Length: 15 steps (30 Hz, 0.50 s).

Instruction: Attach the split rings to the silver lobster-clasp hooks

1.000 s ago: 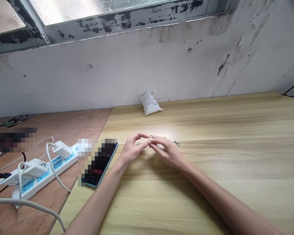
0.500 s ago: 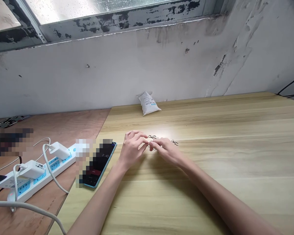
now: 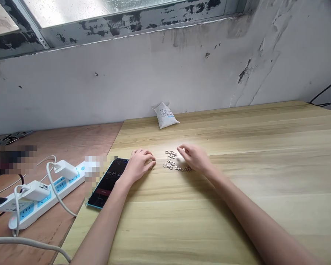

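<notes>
Several small metal swivel clasps with rings (image 3: 171,154) lie in a loose group on the wooden table between my two hands. My left hand (image 3: 140,164) rests on the table to their left, fingers bent and closed around a small metal ring (image 3: 152,167) that shows partly under the fingertips. Just right of the group is my right hand (image 3: 194,156), its thumb and fingers pinched together; whatever is between them cannot be made out. More clasps (image 3: 188,168) lie partly below this hand.
Left of my left hand lies a phone (image 3: 107,182), partly covered by my wrist. A white power strip (image 3: 62,186) with plugged-in chargers and cables stands farther left. A small white packet (image 3: 166,116) sits by the wall.
My hands, which were together over the clasps, have parted: the left moved left with a metal ring, the right slightly right. The phone's screen shows a running timer instead of a clock.
</notes>
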Each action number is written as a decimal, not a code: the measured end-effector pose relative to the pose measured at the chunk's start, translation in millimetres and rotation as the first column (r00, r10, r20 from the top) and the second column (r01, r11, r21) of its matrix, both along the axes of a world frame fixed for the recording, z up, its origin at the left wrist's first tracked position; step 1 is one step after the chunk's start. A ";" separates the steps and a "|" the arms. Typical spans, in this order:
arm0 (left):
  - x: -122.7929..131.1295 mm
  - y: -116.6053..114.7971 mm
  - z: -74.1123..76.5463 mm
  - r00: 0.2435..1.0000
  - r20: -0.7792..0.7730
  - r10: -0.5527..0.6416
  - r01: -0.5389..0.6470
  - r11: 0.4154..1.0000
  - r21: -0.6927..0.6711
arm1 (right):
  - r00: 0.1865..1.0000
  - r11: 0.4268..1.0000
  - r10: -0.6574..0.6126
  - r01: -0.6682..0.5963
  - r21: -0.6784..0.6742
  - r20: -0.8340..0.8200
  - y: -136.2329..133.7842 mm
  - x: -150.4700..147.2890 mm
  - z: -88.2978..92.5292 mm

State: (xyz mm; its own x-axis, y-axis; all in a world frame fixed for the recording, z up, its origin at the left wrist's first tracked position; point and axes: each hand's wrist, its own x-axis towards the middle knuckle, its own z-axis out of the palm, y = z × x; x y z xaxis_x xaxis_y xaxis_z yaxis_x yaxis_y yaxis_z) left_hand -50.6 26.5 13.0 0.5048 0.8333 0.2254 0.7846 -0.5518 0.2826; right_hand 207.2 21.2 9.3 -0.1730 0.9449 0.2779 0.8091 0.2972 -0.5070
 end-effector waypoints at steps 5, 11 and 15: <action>1.7 1.3 -3.0 1.000 0.000 -0.026 0.026 0.999 0.033 | 0.995 0.996 0.038 -0.030 -0.079 0.093 5.1 38.9 14.6; 5.0 1.4 -5.4 0.999 0.052 -0.014 0.009 0.995 0.103 | 0.973 0.959 0.180 -0.140 -0.247 0.147 -1.3 49.6 25.8; 8.3 -0.5 -4.5 0.985 0.167 0.049 -0.064 0.994 0.084 | 0.938 0.970 0.167 -0.101 -0.221 0.303 -3.7 38.2 22.8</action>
